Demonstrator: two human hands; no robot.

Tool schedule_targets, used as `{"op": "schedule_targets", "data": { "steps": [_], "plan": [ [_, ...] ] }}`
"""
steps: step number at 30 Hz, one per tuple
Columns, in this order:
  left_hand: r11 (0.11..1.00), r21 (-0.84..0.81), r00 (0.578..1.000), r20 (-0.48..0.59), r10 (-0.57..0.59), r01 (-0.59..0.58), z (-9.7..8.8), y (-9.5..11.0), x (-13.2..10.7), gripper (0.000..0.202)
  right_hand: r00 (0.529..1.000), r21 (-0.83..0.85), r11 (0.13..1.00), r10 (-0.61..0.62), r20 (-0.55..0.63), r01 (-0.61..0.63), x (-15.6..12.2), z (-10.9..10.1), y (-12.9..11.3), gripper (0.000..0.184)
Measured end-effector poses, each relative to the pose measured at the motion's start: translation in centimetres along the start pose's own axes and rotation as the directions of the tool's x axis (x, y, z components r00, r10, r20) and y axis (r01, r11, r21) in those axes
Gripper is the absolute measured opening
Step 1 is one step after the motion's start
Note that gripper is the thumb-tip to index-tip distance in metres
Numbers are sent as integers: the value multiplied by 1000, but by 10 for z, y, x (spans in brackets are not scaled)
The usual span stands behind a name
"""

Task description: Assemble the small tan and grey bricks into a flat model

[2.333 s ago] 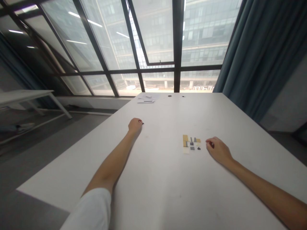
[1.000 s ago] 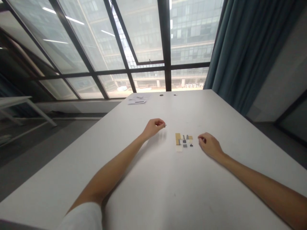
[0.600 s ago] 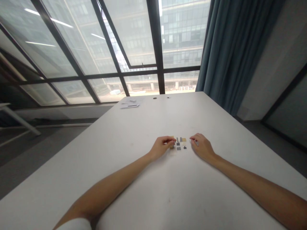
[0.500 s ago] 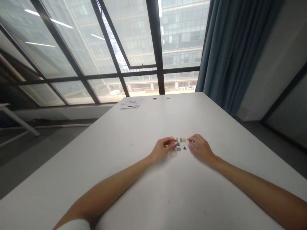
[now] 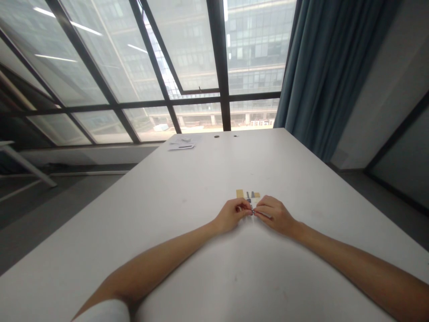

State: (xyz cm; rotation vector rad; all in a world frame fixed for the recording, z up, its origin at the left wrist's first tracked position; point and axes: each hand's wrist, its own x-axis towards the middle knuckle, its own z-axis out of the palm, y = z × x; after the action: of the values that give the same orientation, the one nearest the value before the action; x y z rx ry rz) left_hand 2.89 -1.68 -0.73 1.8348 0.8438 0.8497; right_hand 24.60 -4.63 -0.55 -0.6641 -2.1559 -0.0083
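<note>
Beside the bricks [image 5: 247, 194], we join fingertips.
Left hand [image 5: 231, 214], right hand [image 5: 273, 213] pinch narrow, contents unclear; next likely needs fine placing.

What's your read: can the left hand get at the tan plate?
Probably yes: the left hand sits just short of the tan plate with nothing between them, though its fingers are pinched against the right hand.

Table [image 5: 187, 192]: white and wide, filling the lower half of the view.
Papers [image 5: 182, 146]: lying flat at 11 o'clock on the table, near its far edge.
Dark spots [image 5: 216, 136]: two small ones at 12 o'clock, by the far edge.
Window [image 5: 187, 58]: dark-framed panes at 12 o'clock, a building behind them.
Curtain [image 5: 321, 76]: blue-grey, hanging at 2 o'clock.
Second table [image 5: 20, 161]: white leg at 9 o'clock, on the grey floor [image 5: 67, 192].
</note>
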Motion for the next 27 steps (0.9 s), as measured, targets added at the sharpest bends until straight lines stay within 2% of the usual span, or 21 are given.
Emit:
{"op": "schedule_targets", "data": {
  "steps": [6, 11, 17, 22, 27],
  "plan": [
    [998, 67, 999, -51, 1, 3, 1, 6, -4, 28, 999, -25, 999, 21, -31, -22, 0, 1, -2, 11],
    [992, 122, 991, -129, 41, -26, 2, 8, -6, 23, 1000, -14, 1000, 21, -22, -21, -1, 1, -2, 11],
    [983, 168, 992, -81, 92, -77, 1, 5, -8, 26, 998, -35, 998, 46, -43, -48, -3, 1, 1, 13],
    [978, 178, 991, -48, 122, -111, 2, 6, -9, 26, 1000, -56, 998, -22, 22, 23, -3, 0, 2, 17],
    [971, 191, 988, -42, 151, -141, 2, 7, -10, 25, 998, -75, 995, -58, 25, 59, -3, -1, 4, 17]
  ]
}}
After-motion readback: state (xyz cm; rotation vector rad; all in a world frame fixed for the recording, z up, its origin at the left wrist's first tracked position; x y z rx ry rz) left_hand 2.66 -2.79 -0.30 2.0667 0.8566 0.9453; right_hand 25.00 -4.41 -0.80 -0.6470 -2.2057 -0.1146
